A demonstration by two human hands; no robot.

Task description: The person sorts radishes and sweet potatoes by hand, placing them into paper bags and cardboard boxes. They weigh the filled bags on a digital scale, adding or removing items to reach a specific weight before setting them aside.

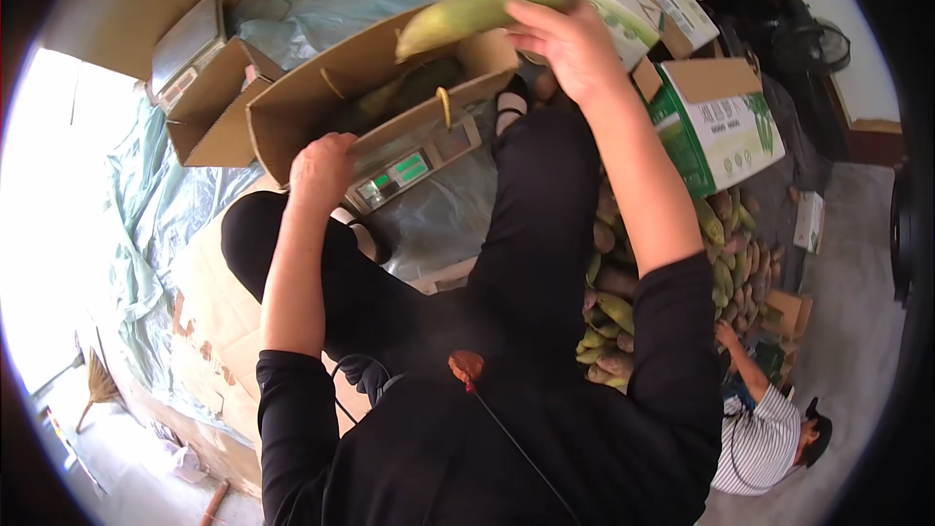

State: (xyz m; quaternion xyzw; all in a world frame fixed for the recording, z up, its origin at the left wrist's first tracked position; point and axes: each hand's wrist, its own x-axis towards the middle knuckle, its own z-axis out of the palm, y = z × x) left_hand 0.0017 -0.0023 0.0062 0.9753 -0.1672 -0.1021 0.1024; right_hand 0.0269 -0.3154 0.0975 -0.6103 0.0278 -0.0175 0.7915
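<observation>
My right fingers (536,19) grasp the long green vegetable (467,15) near its thick end, at twelve o'clock, its narrower end over the open carton (292,102). A cradling grip avoids bruising; my left fingers (336,144) clasp the near rim at eleven, best kept firm for steadiness.

Showing matt cardboard on the box (280,127).
Showing glossy, wrinkled plastic on the sheet (317,2) and smooth skin on the vegetable (477,13).

Right hand (573,47) raised, left hand (320,171) lower
</observation>
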